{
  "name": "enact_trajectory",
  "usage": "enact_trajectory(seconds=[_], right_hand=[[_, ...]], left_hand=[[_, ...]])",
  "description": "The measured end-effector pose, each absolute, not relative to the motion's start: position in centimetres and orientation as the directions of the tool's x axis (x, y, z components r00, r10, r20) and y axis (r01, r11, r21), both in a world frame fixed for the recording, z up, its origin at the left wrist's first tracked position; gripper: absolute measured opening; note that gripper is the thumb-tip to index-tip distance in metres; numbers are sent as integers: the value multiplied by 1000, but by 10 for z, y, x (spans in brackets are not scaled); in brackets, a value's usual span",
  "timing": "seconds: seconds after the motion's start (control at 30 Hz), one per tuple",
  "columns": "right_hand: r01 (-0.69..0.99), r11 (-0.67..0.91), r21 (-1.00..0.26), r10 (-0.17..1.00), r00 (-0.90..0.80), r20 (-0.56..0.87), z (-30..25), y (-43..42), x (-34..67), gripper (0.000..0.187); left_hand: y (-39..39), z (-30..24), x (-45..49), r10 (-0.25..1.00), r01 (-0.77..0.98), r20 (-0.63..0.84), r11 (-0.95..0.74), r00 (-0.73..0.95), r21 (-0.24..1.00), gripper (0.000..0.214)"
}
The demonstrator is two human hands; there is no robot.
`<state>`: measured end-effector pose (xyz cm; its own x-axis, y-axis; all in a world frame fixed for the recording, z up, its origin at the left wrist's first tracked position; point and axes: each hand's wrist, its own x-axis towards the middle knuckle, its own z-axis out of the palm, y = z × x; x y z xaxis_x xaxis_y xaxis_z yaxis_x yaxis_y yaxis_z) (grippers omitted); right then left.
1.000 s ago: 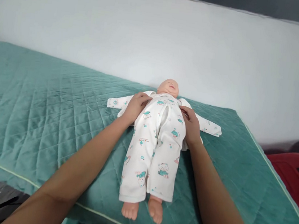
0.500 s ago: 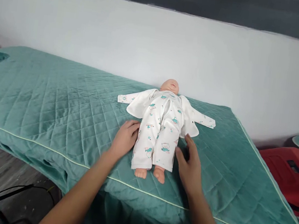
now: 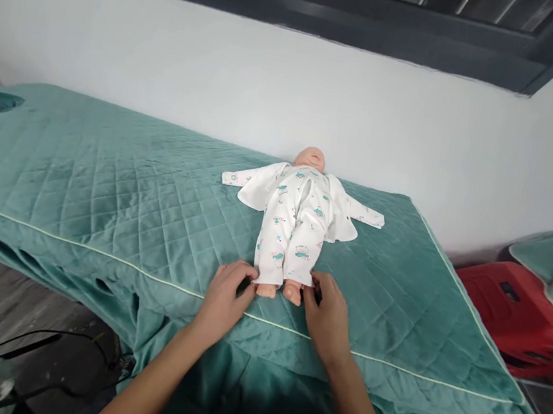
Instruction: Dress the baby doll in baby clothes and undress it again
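The teal quilted bed cover (image 3: 106, 199) carries a baby doll in white printed pyjamas (image 3: 294, 226), lying face up near the front edge. My left hand (image 3: 225, 298) and right hand (image 3: 326, 314) are half curled, with the fingertips touching its trouser cuffs. I cannot tell whether they pinch the cloth.
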<state>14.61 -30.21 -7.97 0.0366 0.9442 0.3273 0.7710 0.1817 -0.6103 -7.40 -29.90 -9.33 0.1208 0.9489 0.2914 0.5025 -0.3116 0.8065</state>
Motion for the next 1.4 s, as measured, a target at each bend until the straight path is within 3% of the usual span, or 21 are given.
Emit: enact_trajectory(seconds=[0.23, 0.4, 0.5, 0.57, 0.63, 0.7, 0.8, 1.03, 1.13, 1.27, 1.4], right_hand=[[762, 340, -551, 892, -76, 445, -54, -332, 142, 8], [726, 294, -621, 950, -150, 274, -64, -337, 164, 14], [641, 234, -731, 972, -171, 162, -65, -327, 185, 20], [630, 207, -749, 976, -75, 207, -67, -309, 196, 21], [684, 240, -689, 945, -3, 326, -72, -280, 202, 20], [773, 302, -558, 897, -32, 441, -79, -245, 202, 25], [875, 313, -370, 867, -105, 487, -86, -195, 197, 38], [889, 441, -123, 854, -373, 362, -91, -169, 195, 36], [895, 435, -95, 858, -381, 343, -94, -174, 196, 38], [844, 516, -148, 825, -443, 350, -95, -165, 193, 44], [817, 521, -248, 814, -387, 433, -91, -155, 186, 47]], left_hand=[[-321, -88, -75, 930, 366, 368, -346, 9, 864, 6], [-313, -102, -86, 928, 369, 371, -352, 20, 860, 11], [-283, -108, -99, 901, 505, 432, -390, 37, 770, 18], [-253, -108, -103, 863, 636, 495, -440, 103, 634, 22], [-219, -106, -100, 842, 737, 504, -464, 193, 491, 30], [-186, -102, -91, 839, 795, 468, -473, 276, 380, 37], [-146, -94, -77, 833, 824, 406, -501, 376, 265, 36], [-108, -89, -76, 882, 851, 309, -442, 355, 284, 27], [-103, -91, -78, 835, 800, 310, -536, 455, 270, 24], [-99, -94, -76, 697, 669, 353, -710, 623, 220, 26], [-99, -92, -72, 659, 627, 409, -744, 631, 231, 30]])
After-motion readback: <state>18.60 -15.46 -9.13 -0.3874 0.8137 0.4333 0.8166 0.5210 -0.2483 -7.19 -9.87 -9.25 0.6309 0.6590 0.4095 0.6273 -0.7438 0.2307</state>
